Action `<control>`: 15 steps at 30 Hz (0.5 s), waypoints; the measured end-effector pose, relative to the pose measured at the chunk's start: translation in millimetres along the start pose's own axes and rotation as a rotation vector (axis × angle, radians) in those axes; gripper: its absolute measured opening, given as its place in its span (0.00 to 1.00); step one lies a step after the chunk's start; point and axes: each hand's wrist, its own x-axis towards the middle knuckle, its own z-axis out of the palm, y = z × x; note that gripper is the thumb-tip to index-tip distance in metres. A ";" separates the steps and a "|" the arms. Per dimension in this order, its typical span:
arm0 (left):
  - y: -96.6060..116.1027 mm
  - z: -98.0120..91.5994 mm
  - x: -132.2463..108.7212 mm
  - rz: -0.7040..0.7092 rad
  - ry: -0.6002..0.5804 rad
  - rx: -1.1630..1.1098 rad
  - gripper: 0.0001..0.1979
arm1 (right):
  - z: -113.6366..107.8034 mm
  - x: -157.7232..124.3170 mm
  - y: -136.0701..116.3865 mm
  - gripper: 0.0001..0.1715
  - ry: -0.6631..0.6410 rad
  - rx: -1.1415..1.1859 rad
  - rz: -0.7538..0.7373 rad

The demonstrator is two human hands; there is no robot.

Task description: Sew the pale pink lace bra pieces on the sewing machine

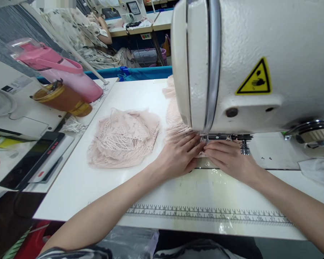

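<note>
A white sewing machine head (197, 64) stands over the table. Pale pink lace fabric (175, 115) runs from behind its head to the presser foot area. My left hand (179, 154) grips the lace just left of the foot, its fingers together on the cloth. On the other side, my right hand (229, 160) has its fingers closed at the lace's edge, almost touching the left fingertips. The needle and the exact stitching point are hidden by the head and my fingers. To the left lies a crumpled pile of pink lace pieces (124, 138).
A printed ruler (205, 216) runs along the table's front edge. At left are a pink bottle (62, 70), a brown cup (63, 99) and a black device (31, 160). White cloth (317, 174) lies at right. Another person's sleeve (78, 28) shows behind.
</note>
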 end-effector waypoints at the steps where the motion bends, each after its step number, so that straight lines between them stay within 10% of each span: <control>1: 0.0 -0.2 0.2 0.001 0.006 0.002 0.21 | -0.8 -0.2 0.5 0.11 0.006 -0.013 -0.013; 15: 1.2 -3.2 1.1 0.006 0.018 -0.045 0.18 | -19.3 5.2 0.4 0.08 0.121 -0.165 -0.038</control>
